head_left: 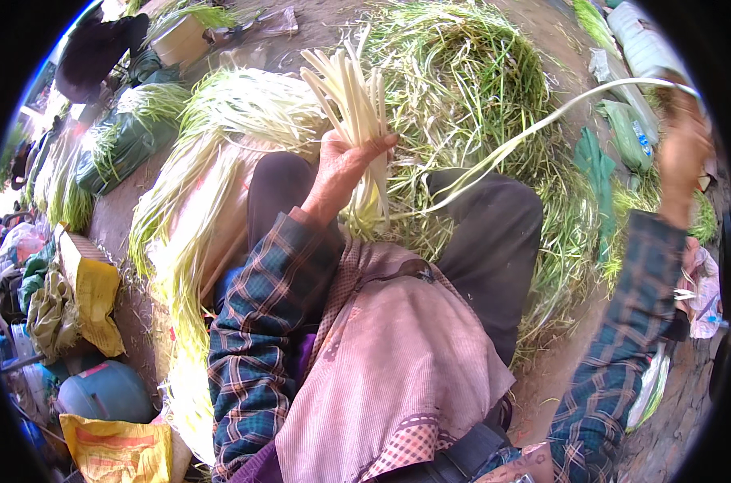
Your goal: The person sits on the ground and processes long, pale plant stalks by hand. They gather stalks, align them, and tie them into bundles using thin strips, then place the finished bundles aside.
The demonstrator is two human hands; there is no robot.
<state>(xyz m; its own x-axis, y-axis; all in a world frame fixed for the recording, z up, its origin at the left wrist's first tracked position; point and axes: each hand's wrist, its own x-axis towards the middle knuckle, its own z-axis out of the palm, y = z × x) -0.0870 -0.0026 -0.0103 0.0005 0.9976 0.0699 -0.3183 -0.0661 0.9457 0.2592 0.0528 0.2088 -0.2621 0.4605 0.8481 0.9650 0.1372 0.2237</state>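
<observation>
Closed around a bundle of pale stalks (351, 92), our left hand (337, 173) held them nearly upright in front of our knees (494, 225), the thumb pressed across them and pointing right. Stalk ends fanned out above the fist, and yellowish lengths hung below it. Our right hand (684, 157) was stretched far out to the right and blurred, so we could not make out each finger, but it pinched the far end of a long pale strand (506, 145) that bowed through the air over our right knee from just below the bundle. Dark plaid sleeves (261, 322) covered both forearms, and a pink apron (405, 338) lay over our lap. Just beyond the bundle sat a big heap of loose green leaves (470, 64), spreading down past the right knee. Left of the bundle, a pile of long pale-green stalks (249, 101) trailed its tips toward us. Farther left we had a dark green wrapped bundle (128, 157), a rounded blue-grey container (106, 394) and a yellow sack (120, 451). Near the right hand lay a green plastic bag (625, 133).
</observation>
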